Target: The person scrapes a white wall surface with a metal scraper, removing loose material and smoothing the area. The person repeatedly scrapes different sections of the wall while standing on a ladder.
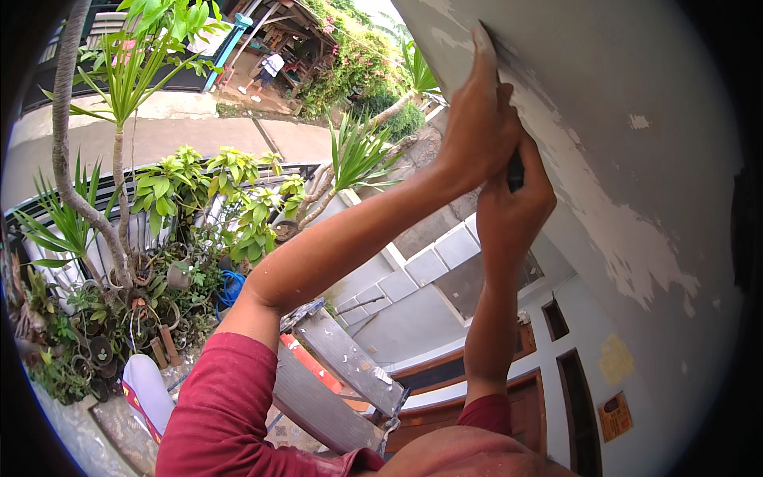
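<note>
Both of my arms, in dark red sleeves, reach up to a grey painted surface (608,137) of the house. My right hand (521,191) is closed round the black handle (516,173) of a thin hand tool, likely a scraper. My left hand (480,128) lies against the tool farther up, one pale, dusty fingertip stretched along it. A dark, thin edge shows beside that fingertip, at the surface; the rest of the blade is hidden by my hands. Alongside runs a long, ragged patch of flaked paint (608,226), paler than the grey around it.
Below me are grey ribbed planks (334,396) of a platform, dotted with pale flakes. Potted plants (161,280) and a white fence stand left, with a coiled blue hose (232,287). A distant person (269,67) is beyond the road. A brown door (524,405) is lower right.
</note>
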A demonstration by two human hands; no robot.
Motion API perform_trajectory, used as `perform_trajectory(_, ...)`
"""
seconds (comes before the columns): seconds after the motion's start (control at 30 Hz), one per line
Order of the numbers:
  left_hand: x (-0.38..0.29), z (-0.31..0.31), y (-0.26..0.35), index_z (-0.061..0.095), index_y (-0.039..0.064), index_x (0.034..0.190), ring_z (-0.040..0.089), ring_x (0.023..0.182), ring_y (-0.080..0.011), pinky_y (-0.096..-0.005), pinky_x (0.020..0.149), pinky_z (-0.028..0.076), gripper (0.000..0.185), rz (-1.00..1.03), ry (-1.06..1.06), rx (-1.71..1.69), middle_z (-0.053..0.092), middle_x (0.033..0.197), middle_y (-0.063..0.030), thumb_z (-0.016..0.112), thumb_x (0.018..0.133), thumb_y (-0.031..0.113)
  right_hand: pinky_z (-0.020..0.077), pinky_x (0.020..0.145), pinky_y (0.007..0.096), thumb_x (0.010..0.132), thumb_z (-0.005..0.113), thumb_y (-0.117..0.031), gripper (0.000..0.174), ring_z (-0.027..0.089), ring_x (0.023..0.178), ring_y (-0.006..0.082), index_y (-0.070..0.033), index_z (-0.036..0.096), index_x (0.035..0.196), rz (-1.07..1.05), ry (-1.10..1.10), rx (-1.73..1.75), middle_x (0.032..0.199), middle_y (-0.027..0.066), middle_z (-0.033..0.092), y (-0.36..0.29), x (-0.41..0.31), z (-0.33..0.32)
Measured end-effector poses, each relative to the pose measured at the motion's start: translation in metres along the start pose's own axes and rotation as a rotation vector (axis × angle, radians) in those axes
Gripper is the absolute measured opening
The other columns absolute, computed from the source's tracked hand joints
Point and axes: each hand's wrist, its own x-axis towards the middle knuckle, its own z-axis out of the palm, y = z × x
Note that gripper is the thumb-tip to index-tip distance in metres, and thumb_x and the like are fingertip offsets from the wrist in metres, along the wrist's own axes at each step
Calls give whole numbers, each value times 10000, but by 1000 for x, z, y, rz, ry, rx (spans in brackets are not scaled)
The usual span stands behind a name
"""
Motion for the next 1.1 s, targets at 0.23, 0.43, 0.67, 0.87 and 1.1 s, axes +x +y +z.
perform_trajectory(0.23, -19, 29, -10, 177, -18, 1592, 606, 1159, -517, -478, 994, 476, 754, 126, 54, -31, 617, 1253, -356, 550, 936, -13, 533, 984, 398, 890, 612, 76, 445, 696, 1151, 297, 14, 647, 1330, -8, 34, -29, 1231, 171, 723, 7, -9, -22)
perform_trajectory(0.43, -7, 17, -12, 159, -98, 1560, 645, 969, -545, -480, 895, 503, 768, 139, 99, -58, 646, 1046, -368, 538, 893, -66, 561, 884, 372, 861, 579, 118, 501, 742, 1007, 281, -4, 645, 1342, -133, 51, -49, 1141, 187, 740, 14, -1, -7)
perform_trajectory(0.67, 17, 3, 0, 158, -105, 1554, 628, 1060, -550, -517, 930, 499, 760, -34, 14, 11, 648, 1134, -372, 524, 889, -75, 541, 891, 385, 877, 665, 1, 366, 738, 973, 284, 30, 671, 1242, -105, 10, -21, 1055, 178, 750, 12, 21, 3)
perform_trajectory(0.87, -2, 17, -33, 137, -112, 1552, 635, 1020, -553, -511, 910, 504, 779, 292, 104, 92, 638, 1071, -392, 515, 871, -83, 533, 863, 367, 884, 654, 7, 326, 737, 970, 273, 21, 680, 1209, -15, 96, 28, 1032, 188, 743, 11, -8, 7)
perform_trajectory(1.1, 30, -15, -16, 473, -69, 1295, 639, 939, -538, -536, 844, 479, 414, -48, 82, 44, 664, 1002, -339, 565, 914, 64, 540, 901, 384, 859, 652, 32, 370, 737, 1019, 280, 27, 676, 1228, -10, -27, 4, 1074, 175, 751, -4, 22, 29)
